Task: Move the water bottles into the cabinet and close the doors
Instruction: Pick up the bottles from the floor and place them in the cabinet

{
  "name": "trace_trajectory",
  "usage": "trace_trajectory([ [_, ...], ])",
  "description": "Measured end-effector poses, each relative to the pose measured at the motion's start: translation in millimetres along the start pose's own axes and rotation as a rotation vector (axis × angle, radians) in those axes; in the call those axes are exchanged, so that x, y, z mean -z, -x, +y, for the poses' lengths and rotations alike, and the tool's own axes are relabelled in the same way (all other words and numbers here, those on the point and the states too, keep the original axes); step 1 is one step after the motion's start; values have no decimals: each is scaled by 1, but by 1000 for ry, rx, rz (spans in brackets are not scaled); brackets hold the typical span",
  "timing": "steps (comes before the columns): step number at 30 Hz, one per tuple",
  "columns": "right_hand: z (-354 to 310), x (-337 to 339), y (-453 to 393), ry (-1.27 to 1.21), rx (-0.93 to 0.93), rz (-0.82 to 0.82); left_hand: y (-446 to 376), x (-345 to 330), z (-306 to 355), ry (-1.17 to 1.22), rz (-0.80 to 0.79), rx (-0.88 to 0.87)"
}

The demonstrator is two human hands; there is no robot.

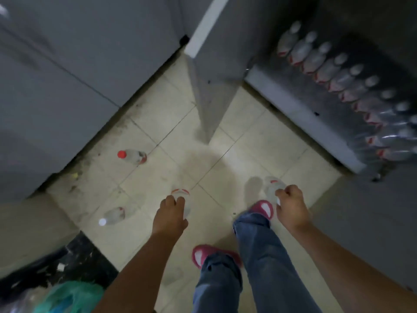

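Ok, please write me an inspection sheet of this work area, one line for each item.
Surface: pale tiled floor, dusty near the wall.
Job's things: row of bottles in the open cabinet; red-capped bottle and white-capped bottle on the floor.
Clutter: green bag at lower left.
Grippers: left hand and right hand each hold a bottle.
Cables: nothing seen.
Surroundings: grey cabinet door open; pink sandals.

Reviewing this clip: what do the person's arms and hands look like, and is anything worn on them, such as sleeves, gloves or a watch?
Both arms are bare as far as they show: no sleeves, gloves, watch, bracelet or rings can be seen on the left hand or the right hand, though motion blur could hide small details. Lower down, the person wears blue denim trousers and pink open-toed slippers.
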State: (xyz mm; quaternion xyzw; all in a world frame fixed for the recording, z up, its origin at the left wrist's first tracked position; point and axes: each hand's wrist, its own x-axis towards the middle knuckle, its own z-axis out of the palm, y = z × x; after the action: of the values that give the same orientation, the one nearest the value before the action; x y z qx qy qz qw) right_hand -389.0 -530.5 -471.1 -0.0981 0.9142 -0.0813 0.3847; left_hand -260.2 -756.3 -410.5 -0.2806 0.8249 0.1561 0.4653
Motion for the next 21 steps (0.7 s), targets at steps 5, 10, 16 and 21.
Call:
trace_trajectory([
  [5, 64, 56, -21, -145, -182, 79, -35, 39, 94, -55, 115, -152],
  [10, 104, 102, -47, -218, -270, 123, -78, 72, 192, -196, 190, -348],
  [16, 145, 129, -86, -260, -376, 250, -119, 97, 287, -265, 213, -585],
  [21, 178, 136, -132, -271, -389, 361, -163, 105, 350, -233, 240, -705],
])
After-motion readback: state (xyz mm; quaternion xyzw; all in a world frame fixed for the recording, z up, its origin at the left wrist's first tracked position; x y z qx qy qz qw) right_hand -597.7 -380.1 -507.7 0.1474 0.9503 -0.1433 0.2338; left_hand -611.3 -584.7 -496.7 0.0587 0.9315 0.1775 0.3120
